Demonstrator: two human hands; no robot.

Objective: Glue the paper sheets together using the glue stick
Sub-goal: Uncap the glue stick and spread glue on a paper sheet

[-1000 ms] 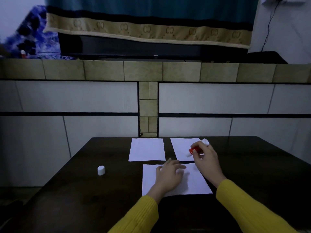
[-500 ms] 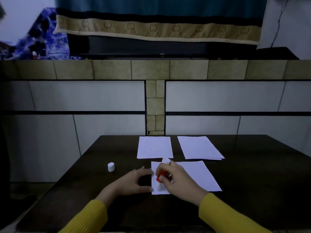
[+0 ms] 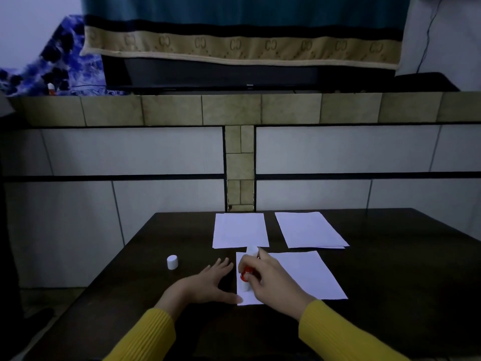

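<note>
Three white paper sheets lie on the dark table [image 3: 406,267]. The near sheet [image 3: 304,276] is under my hands. A second sheet [image 3: 240,230] lies behind it on the left, and a third [image 3: 309,229], which looks like a thin stack, on the right. My right hand [image 3: 270,282] is shut on the red and white glue stick [image 3: 246,273], tilted, with its lower end on the near sheet's left edge. My left hand [image 3: 208,284] lies flat with spread fingers beside that edge, thumb tip on the sheet's near left corner.
The white glue cap [image 3: 172,262] stands on the table left of my left hand. A tiled wall and ledge [image 3: 234,110] rise just behind the table's far edge. The table's left edge runs diagonally close to the cap.
My right hand brought the glue stick from the far right sheet to the near sheet's left edge. My left hand slid off the sheet's middle to its left side.
</note>
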